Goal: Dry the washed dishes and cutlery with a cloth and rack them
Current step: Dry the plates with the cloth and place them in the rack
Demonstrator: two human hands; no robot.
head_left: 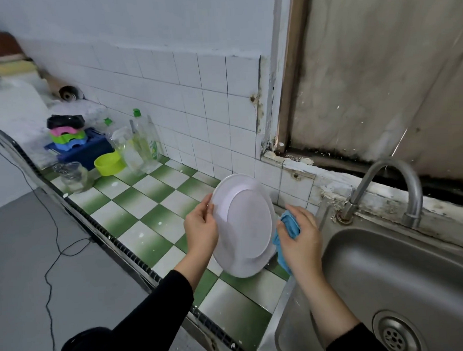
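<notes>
Plate (pixel 244 227), head view: white, round, held on edge and tilted, over the green-and-white checkered desk (pixel 147 204), just left of the sink (pixel 359 265). Can't tell if its lower rim touches the desk.

Left hand (pixel 201 230) grips the plate's left rim, thumb on the near face, fingers going behind. Right hand (pixel 299 241) is curled round a bunched blue cloth (pixel 288 224) and holds it against the plate's right rim; a tail of cloth hangs below the hand. Both arms wear black sleeves (pixel 156 309).

Sink is bare steel, drain at lower right. Curved tap (pixel 398 180) stands on its back edge, spout over the basin.

Far left end of the desk, well apart from the plate:
- lime-green bowl (pixel 109 162)
- clear glass jar (pixel 74 177), just in front of the bowl
- clear bottles (pixel 144 144) with green caps, against the tiled wall
- blue crate (pixel 89 152) with stacked coloured plastic pieces on top

Black cable (pixel 52 247) trails across the grey floor (pixel 24 274) left of the desk.
</notes>
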